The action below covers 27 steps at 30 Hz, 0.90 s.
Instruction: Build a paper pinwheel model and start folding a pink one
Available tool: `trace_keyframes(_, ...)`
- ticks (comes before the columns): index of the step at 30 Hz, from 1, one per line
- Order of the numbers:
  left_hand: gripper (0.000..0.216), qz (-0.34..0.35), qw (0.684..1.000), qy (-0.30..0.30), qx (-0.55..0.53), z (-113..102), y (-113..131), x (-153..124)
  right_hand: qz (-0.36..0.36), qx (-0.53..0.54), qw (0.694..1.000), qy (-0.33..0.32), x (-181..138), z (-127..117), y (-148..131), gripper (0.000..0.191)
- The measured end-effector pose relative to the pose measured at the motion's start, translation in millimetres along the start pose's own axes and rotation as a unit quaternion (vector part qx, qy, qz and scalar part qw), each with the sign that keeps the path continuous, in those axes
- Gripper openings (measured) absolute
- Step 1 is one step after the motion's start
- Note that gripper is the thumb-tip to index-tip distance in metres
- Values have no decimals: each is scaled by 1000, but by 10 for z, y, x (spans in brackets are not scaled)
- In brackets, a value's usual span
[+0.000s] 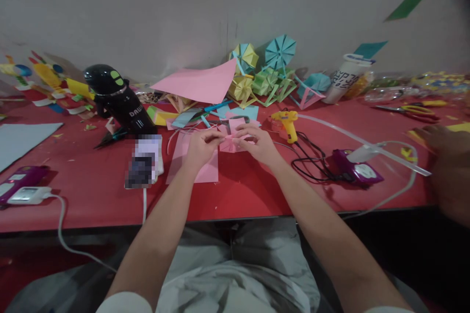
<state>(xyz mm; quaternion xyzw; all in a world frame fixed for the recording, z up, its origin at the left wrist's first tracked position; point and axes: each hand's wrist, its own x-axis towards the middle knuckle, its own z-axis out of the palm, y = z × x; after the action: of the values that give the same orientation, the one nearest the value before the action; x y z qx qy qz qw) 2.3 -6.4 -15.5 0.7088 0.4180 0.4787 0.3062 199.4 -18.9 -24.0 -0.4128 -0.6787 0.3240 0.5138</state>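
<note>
Between my two hands is a small pink piece of folded paper (228, 145), with creases across it. My left hand (205, 144) pinches its left side between thumb and fingertips. Around its right and upper edge my right hand (257, 142) is closed, thumb below and fingers above. A flat sheet of pink paper (183, 159) lies on the table under and beside my left hand. Just behind my hands are strips of pink and blue paper and the dark handles of what looks like scissors (246, 119), partly covered.
A yellow glue gun (288, 122) with a black cord lies right of my hands, near a purple power strip (358, 168). Left stand a phone (145, 161) and a black bottle (117, 100). Folded paper umbrellas (280, 51) line the wall. Another person's hand (446, 156) is far right.
</note>
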Motion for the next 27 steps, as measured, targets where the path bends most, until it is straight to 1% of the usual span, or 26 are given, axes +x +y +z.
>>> trace_keyframes(3,8,-15,999,15,-25,-6,-12,3,31,59,998,10,13,-20,-14,36)
trace_keyframes(5,10,-28,998,26,-44,-9,0,3,41,76,996,5,17,-33,-12,35)
trace_keyframes(9,11,-43,997,39,-60,-21,52,-2,39,65,996,-42,11,-38,4,27)
trace_keyframes(11,12,-45,997,29,-63,-32,71,-2,35,48,997,-45,6,-35,6,21)
trace_keyframes(15,11,-60,995,-18,-81,-60,76,5,23,9,1000,-20,2,-37,9,16)
trace_keyframes(18,15,-78,992,-30,-90,-81,66,10,22,-8,1000,-16,0,-36,13,17)
trace_keyframes(22,44,-112,987,-34,-111,-99,60,11,18,-22,999,-18,-7,-31,-12,19)
trace_keyframes(23,48,-119,986,-31,-110,-101,61,10,18,-23,999,-21,-9,-29,-27,21)
trace_keyframes(27,39,-112,989,10,-99,-97,75,8,21,13,998,-56,-17,-9,-83,34)
